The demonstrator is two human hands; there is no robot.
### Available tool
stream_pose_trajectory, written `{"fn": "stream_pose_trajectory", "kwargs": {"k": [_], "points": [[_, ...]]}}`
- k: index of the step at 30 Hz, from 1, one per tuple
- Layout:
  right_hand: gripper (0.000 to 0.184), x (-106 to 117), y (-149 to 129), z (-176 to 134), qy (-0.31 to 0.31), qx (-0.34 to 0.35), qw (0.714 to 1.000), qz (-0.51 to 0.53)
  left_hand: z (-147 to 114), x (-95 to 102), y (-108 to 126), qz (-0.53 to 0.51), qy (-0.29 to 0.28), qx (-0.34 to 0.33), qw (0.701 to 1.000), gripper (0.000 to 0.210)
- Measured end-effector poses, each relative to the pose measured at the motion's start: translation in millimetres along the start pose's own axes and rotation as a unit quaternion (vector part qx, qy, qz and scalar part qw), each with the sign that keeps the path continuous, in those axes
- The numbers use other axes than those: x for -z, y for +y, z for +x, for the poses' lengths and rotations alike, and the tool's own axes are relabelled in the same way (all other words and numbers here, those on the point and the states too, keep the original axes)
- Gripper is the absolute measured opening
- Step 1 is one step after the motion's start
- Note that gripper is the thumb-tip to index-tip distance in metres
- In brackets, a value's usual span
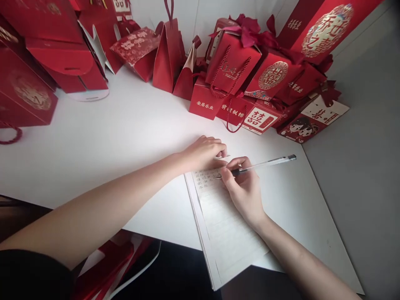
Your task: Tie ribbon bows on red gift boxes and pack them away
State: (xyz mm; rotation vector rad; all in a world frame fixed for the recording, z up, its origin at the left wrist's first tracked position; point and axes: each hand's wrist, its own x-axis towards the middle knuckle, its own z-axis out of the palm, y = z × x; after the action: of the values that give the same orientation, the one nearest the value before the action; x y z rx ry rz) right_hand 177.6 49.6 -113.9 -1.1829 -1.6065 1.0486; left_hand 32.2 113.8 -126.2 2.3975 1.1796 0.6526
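Observation:
A lined notebook point(231, 225) lies open on the white table, slanting toward me and reaching past its front edge. Rows of small handwritten marks fill the top part of its page; the lower part is blank. My right hand point(245, 187) is closed around a clear pen with a dark grip and cap end point(271, 161), its tip at the written rows. Across the notebook's top edge rests my left hand point(204, 153), fingers curled beyond the edge and thumb over the page, with a paper corner showing between them.
Red gift bags point(231, 62) and boxes point(204, 100) with gold and white Chinese characters crowd the table's back. More red boxes point(67, 62) stand at the left. A grey wall point(359, 125) borders the right side. Red and white items point(115, 254) sit below the front edge.

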Motion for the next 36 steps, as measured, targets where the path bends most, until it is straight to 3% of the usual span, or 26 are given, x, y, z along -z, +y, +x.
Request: {"fn": "stream_pose_trajectory", "kwargs": {"k": [5,16,36], "points": [[0.028,-0.7,0.2,-0.8,-0.016,0.033,0.995,-0.09,2.9,1.9,-0.8,-0.013,-0.014,0.01,1.0,0.014],[0.03,-0.8,4.3,-0.3,-0.048,0.062,0.99,-0.116,4.1,0.5,-3.6,-0.028,-0.011,0.005,1.0,0.015],[0.029,-1.6,2.9,-1.3,-0.029,0.089,0.987,-0.128,3.5,2.9,-0.5,-0.038,-0.02,0.017,0.999,0.014]]}}
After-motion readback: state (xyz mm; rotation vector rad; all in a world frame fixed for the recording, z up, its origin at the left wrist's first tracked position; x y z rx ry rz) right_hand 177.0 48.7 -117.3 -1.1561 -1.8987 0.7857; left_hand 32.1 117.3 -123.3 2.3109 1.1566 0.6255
